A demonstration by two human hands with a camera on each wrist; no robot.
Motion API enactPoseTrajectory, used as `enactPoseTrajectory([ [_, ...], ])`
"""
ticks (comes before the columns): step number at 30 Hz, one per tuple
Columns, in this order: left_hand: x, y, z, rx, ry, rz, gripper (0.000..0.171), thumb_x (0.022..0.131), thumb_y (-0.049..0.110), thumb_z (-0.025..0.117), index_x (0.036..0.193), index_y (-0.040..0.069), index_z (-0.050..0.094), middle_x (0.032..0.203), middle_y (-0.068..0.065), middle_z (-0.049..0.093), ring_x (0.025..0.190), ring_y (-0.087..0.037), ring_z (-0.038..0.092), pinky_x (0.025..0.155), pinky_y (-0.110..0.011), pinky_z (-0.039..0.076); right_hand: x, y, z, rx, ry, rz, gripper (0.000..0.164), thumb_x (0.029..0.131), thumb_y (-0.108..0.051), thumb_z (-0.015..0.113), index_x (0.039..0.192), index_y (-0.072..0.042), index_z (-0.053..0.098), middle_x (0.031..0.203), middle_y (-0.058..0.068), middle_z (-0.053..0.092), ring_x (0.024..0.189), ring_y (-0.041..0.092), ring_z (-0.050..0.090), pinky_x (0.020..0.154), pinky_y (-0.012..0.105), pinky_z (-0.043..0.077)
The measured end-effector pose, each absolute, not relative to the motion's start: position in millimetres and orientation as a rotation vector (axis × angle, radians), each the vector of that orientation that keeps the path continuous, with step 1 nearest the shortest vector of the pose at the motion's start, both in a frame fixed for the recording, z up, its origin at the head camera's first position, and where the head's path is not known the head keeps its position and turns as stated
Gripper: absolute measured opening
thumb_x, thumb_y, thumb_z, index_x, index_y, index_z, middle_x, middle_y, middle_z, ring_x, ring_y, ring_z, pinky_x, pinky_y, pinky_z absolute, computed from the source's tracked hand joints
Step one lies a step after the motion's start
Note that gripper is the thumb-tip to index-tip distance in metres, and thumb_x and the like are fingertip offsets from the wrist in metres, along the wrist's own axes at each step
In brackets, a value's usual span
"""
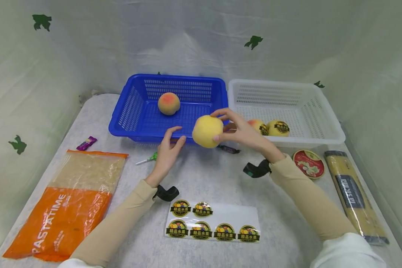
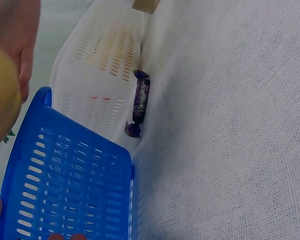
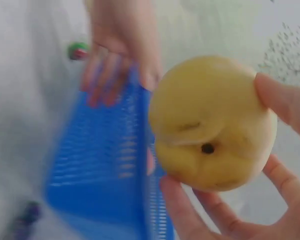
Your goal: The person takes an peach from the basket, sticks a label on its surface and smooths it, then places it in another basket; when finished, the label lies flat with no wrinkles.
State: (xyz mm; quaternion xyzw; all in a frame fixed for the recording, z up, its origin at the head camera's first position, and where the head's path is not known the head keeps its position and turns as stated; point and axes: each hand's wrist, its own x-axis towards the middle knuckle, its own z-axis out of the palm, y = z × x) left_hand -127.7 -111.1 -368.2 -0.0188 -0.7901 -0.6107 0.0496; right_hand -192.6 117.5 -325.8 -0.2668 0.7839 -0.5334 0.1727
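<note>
A yellow peach (image 1: 207, 131) is pinched between the thumb and fingers of my right hand (image 1: 239, 130), above the front rim of the blue basket (image 1: 169, 139). In the right wrist view the held peach (image 3: 212, 125) shows its dark stem pit. My left hand (image 1: 167, 152) is at the basket's front rim, its fingers loosely bent and holding nothing; whether it touches the rim I cannot tell. One red-and-yellow peach (image 1: 169, 103) lies inside the blue basket. Two peaches with round labels, one of them yellow (image 1: 278, 127), lie in the white basket (image 1: 321, 139).
A sheet of round fruit stickers (image 1: 234, 214) lies in front. To the left are an orange pasta bag (image 1: 77, 208) and a purple candy (image 1: 86, 143); a green lollipop (image 1: 152, 158) and dark candy (image 1: 228, 149) lie by the baskets. Right: red tin (image 1: 309, 164), pasta pack (image 1: 353, 197).
</note>
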Motion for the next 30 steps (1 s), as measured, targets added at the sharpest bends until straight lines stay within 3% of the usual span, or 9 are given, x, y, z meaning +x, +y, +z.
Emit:
enactPoseTrajectory([
  [6, -128.3, -112.6, -369.9, -0.041, -2.405, -1.876, 0.038, 0.093, 0.017, 0.051, 0.129, 0.006, 0.043, 0.107, -0.024, 0.057, 0.097, -0.036, 0.057, 0.082, -0.042, 0.046, -151.9, 125.9, -336.4, -0.825, 2.198, -1.438, 0.056, 0.076, -0.010, 0.073, 0.124, -0.007, 0.044, 0.119, 0.015, 0.045, 0.092, 0.029, 0.056, 0.082, 0.037, 0.047],
  [13, -134.4, -114.9, -381.2, -0.050, -2.407, -1.885, 0.040, 0.093, 0.020, 0.051, 0.130, 0.009, 0.042, 0.108, -0.023, 0.057, 0.097, -0.035, 0.056, 0.082, -0.040, 0.046, -152.7, 138.7, -403.1, -0.832, 2.299, -1.298, 0.060, 0.071, -0.030, 0.077, 0.123, -0.019, 0.048, 0.119, 0.002, 0.048, 0.089, 0.023, 0.055, 0.080, 0.035, 0.048],
  [15, -139.0, -117.0, -390.3, -0.058, -2.411, -1.877, 0.040, 0.093, 0.025, 0.051, 0.130, 0.013, 0.042, 0.108, -0.020, 0.057, 0.097, -0.034, 0.056, 0.081, -0.039, 0.046, -151.1, 141.1, -409.4, -0.839, 2.306, -1.281, 0.061, 0.073, -0.029, 0.076, 0.124, -0.017, 0.046, 0.121, 0.004, 0.046, 0.092, 0.025, 0.055, 0.081, 0.036, 0.047],
  [22, -144.8, -122.5, -396.5, -0.108, -2.475, -1.856, 0.048, 0.092, 0.033, 0.049, 0.136, 0.020, 0.036, 0.109, -0.020, 0.057, 0.098, -0.034, 0.056, 0.081, -0.040, 0.046, -147.4, 146.1, -414.3, -0.899, 2.282, -1.276, 0.060, 0.079, -0.024, 0.070, 0.131, -0.018, 0.040, 0.132, 0.000, 0.038, 0.102, 0.025, 0.050, 0.082, 0.039, 0.046],
  [27, -130.5, -127.0, -372.6, -0.265, -2.566, -1.937, 0.056, 0.094, 0.023, 0.047, 0.143, 0.019, 0.020, 0.127, -0.022, 0.042, 0.104, -0.038, 0.052, 0.086, -0.048, 0.042, -144.0, 146.6, -405.7, -0.957, 2.347, -1.318, 0.054, 0.082, -0.021, 0.068, 0.129, -0.016, 0.043, 0.129, 0.000, 0.042, 0.109, 0.024, 0.046, 0.087, 0.042, 0.042],
  [30, -117.3, -129.9, -362.4, -0.495, -2.635, -1.864, 0.056, 0.094, 0.014, 0.049, 0.143, 0.014, 0.022, 0.128, -0.021, 0.040, 0.105, -0.037, 0.051, 0.087, -0.049, 0.041, -139.2, 146.9, -398.4, -0.985, 2.428, -1.350, 0.049, 0.082, -0.020, 0.067, 0.126, -0.014, 0.047, 0.125, 0.001, 0.047, 0.108, 0.023, 0.046, 0.086, 0.039, 0.042],
])
